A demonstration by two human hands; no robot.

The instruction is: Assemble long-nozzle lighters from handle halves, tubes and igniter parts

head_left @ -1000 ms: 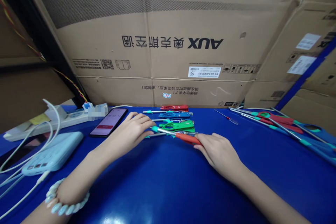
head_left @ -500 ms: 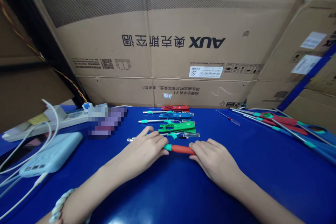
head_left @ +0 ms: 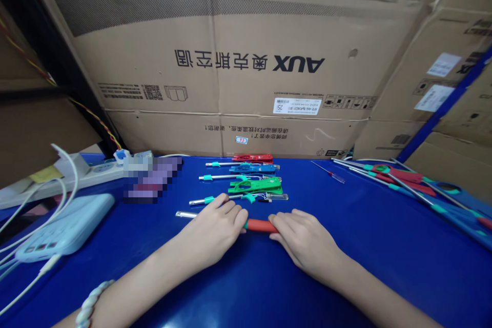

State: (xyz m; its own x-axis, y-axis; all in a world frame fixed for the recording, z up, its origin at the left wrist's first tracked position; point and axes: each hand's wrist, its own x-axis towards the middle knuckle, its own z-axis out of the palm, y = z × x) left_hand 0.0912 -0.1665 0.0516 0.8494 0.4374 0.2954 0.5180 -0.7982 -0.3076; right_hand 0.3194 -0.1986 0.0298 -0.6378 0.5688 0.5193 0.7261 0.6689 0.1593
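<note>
Red-handled lighter (head_left: 260, 225), in front of the green casing (head_left: 265, 184), is clamped by left hand (head_left: 222, 224) and right hand (head_left: 306, 236); seemingly positioning, which needs steady grips.

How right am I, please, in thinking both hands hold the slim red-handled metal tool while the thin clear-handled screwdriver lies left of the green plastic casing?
Not quite: the head view shows the screwdriver lying right of the green casing; the left hand and right hand do hold the red-handled tool.
</note>
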